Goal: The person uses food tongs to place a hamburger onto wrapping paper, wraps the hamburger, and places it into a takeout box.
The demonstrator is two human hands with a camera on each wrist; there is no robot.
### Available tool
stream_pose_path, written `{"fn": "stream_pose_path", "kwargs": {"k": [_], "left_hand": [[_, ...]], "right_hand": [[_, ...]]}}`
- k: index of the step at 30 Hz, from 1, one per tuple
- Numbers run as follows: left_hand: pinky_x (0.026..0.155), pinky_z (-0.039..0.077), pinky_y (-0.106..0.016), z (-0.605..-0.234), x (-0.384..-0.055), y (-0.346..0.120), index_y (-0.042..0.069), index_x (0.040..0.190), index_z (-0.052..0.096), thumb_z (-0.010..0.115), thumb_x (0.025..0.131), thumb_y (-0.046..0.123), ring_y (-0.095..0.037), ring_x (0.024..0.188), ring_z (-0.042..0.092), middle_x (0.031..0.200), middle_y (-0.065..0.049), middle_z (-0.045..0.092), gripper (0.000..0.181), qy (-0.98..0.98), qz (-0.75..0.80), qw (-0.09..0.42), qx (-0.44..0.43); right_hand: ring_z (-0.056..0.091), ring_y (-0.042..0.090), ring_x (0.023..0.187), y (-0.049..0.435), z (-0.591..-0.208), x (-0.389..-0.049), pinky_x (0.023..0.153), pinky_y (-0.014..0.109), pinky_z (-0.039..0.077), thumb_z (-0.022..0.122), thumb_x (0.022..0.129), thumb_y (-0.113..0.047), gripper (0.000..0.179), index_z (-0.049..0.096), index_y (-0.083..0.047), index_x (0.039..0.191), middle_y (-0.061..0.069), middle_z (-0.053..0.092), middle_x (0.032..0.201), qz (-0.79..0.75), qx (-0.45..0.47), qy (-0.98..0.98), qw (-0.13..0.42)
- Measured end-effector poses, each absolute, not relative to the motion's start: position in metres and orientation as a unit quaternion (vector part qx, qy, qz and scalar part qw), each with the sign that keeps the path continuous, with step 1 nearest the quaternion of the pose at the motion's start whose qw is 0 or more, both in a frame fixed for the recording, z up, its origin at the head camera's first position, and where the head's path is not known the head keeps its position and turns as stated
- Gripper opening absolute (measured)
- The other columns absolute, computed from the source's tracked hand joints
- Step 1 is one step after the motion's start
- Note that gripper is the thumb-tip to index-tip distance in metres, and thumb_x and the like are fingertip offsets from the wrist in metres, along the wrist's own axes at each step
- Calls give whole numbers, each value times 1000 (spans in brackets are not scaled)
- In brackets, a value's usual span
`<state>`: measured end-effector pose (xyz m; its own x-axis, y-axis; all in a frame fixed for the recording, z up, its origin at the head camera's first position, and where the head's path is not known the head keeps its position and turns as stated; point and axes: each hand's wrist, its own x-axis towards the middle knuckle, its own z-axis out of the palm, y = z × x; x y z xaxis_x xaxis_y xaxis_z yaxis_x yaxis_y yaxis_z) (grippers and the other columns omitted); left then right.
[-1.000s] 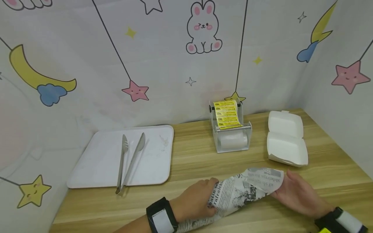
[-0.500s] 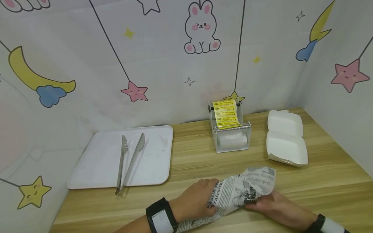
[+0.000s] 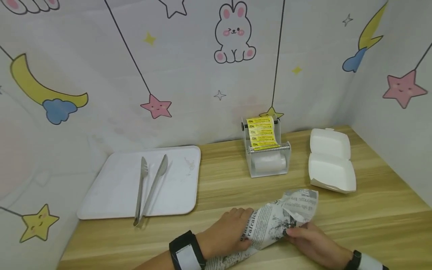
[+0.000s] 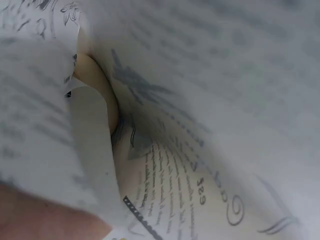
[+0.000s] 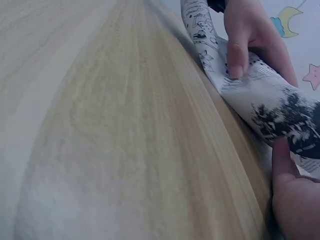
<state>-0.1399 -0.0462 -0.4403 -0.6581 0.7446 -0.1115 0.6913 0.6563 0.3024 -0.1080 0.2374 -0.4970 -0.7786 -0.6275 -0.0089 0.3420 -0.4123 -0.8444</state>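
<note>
A newsprint-patterned wrapping paper (image 3: 270, 223) lies rolled into a tube, slanting across the front of the table. My left hand (image 3: 226, 232) grips it around the middle, fingers over the top and thumb on the near side. Toward the flared right end, my right hand (image 3: 314, 240) holds the near edge, its thumb pressed on the printed face and its fingers behind the paper. The left wrist view looks into the paper's folds, where a smooth tan rounded surface (image 4: 97, 82) shows; its kind is unclear. Both thumbs are on the paper in the right wrist view.
On the left, a white tray (image 3: 114, 187) bears metal tongs (image 3: 146, 191), whose handle end overhangs the front rim. A label dispenser (image 3: 268, 150) with yellow labels stands at the back. Right of it lies an open white clamshell box (image 3: 332, 161). A printed cloth (image 3: 189, 67) hangs behind.
My right hand has moved left and down from the paper's right tip to its near edge, and its thumb now presses the paper. The tip has drawn inward. My left hand stays put.
</note>
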Motion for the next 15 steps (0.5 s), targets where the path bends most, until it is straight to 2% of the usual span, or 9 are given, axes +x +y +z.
{"fn": "stream_pose_path", "kwargs": {"k": [1, 4, 5, 8, 11, 13, 15], "left_hand": [[102, 48, -35, -441, -140, -46, 3, 149, 40, 76, 91, 39, -16, 122, 53, 136, -9, 57, 77, 903, 116, 111, 399], [100, 49, -36, -441, -140, -46, 4, 148, 40, 76, 91, 39, -16, 121, 53, 136, -8, 57, 76, 903, 111, 104, 402], [99, 50, -36, -441, -140, -46, 4, 148, 41, 76, 91, 39, -16, 121, 53, 135, -8, 58, 76, 903, 109, 100, 403], [97, 50, -35, -442, -141, -45, 4, 148, 41, 76, 91, 39, -16, 119, 53, 134, -8, 58, 75, 903, 109, 97, 405], [96, 50, -35, -443, -140, -45, 4, 148, 41, 76, 91, 39, -15, 118, 54, 133, -8, 59, 76, 901, 111, 96, 407], [96, 50, -34, -443, -140, -45, 4, 148, 42, 76, 90, 39, -15, 118, 54, 133, -7, 59, 76, 901, 109, 91, 410], [96, 50, -33, -443, -140, -44, 5, 147, 42, 77, 90, 40, -15, 119, 54, 134, -6, 59, 76, 901, 102, 85, 414]], "right_hand": [[44, 3, 136, 235, -497, -107, 112, 26, 38, 35, 107, 0, 49, 20, -20, 149, -12, 43, 149, -819, -141, 477, 286], [43, -3, 132, 221, -491, -106, 108, 19, 39, 40, 110, -13, 55, 7, -9, 154, 3, 31, 159, -788, -69, 557, 253], [44, -4, 130, 215, -488, -105, 106, 18, 40, 43, 110, -17, 58, 7, -5, 155, 8, 29, 160, -776, -39, 583, 237], [46, -2, 126, 200, -480, -103, 101, 16, 43, 52, 108, -22, 65, 14, 0, 156, 21, 25, 162, -744, 33, 639, 193], [51, 0, 121, 192, -478, -101, 97, 16, 44, 57, 104, -17, 58, 28, 1, 152, 21, 39, 155, -717, 63, 676, 157], [51, 5, 124, 189, -479, -100, 98, 16, 42, 58, 103, -12, 55, 33, 4, 150, 21, 43, 152, -691, 66, 705, 143], [48, 15, 131, 187, -480, -99, 104, 22, 39, 57, 103, -9, 55, 33, 7, 150, 24, 43, 152, -663, 62, 733, 139]]}}
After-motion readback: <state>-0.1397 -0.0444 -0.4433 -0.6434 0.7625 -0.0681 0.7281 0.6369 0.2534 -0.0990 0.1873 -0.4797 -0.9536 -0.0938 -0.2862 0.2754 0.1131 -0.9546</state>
